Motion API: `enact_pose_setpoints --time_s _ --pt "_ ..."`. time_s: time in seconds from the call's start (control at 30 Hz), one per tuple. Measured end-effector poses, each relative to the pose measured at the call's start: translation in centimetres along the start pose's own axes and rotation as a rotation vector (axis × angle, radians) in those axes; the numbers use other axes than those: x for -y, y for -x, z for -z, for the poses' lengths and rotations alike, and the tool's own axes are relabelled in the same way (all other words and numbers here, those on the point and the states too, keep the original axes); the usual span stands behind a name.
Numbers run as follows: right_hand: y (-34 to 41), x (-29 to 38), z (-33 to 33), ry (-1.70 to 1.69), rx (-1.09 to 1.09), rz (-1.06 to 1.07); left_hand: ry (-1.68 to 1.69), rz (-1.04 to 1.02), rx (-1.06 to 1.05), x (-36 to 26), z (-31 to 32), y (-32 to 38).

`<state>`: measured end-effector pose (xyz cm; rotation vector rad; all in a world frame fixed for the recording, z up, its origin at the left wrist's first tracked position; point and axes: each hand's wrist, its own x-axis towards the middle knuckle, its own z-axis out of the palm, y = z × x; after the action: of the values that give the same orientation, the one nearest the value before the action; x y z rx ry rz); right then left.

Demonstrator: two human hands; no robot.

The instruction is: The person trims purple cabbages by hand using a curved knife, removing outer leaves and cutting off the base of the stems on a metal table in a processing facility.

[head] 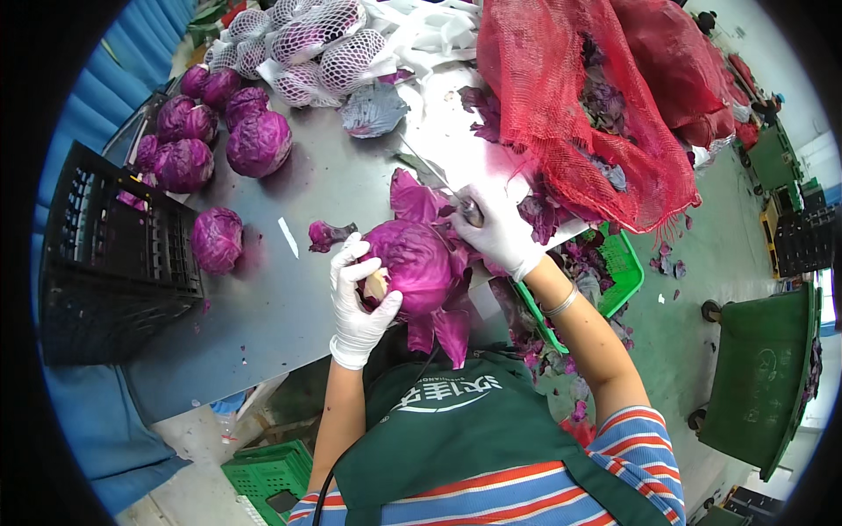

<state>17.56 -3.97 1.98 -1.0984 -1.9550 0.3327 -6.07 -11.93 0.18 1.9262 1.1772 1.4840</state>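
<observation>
My left hand [357, 312], in a white glove, grips a red cabbage [418, 260] around its pale cut stem [377, 285]. Loose outer leaves [414, 198] spread from the cabbage's far and near sides. In my right hand [496, 227], also gloved, is the dark handle of a knife [471, 213]. Its thin blade points away from me, to the upper left, beside the cabbage. A small torn leaf piece [329, 235] lies on the metal table [263, 315] just left of the cabbage.
Several trimmed cabbages [258, 144] sit at the left, near a black crate [118, 263]. Net-wrapped cabbages [316, 46] lie at the back. A red mesh sack [539, 85] holding leaves covers the right side. Below it stands a green basket [621, 269] with leaf scraps. Green wheeled bins [756, 368] stand farther right.
</observation>
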Motion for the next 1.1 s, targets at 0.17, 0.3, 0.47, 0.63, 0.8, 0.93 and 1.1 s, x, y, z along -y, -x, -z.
enact_pose_setpoints --time_s 0.17,0.3,0.47,0.63,0.8,0.93,1.1 --pt "4.4 -2.3 0.7 0.022 0.024 -0.372 0.011 0.057 -0.007 0.0 0.5 -0.4" --pt "3.2 3.5 2.7 -0.421 -0.054 -0.828 0.022 0.098 -0.049 0.5 0.8 0.2" --pt "4.9 7.6 -0.5 -0.474 -0.02 -0.652 -0.134 0.026 0.045 -2.7 1.1 -2.9" --pt "5.9 6.5 -2.2 -0.478 -0.077 -0.769 -0.306 0.173 0.04 -4.8 -1.2 -5.4" --pt "5.8 6.7 -1.9 -0.033 -0.102 -0.529 -0.501 0.066 0.142 -4.9 -2.1 -4.5" --pt "5.6 1.5 -2.8 0.178 -0.016 -0.431 -0.469 0.121 0.094 -5.0 -1.9 -3.7" --pt "4.0 -1.5 -2.6 -0.074 0.054 -0.518 -0.329 0.156 0.017 -3.7 -0.5 -1.9"
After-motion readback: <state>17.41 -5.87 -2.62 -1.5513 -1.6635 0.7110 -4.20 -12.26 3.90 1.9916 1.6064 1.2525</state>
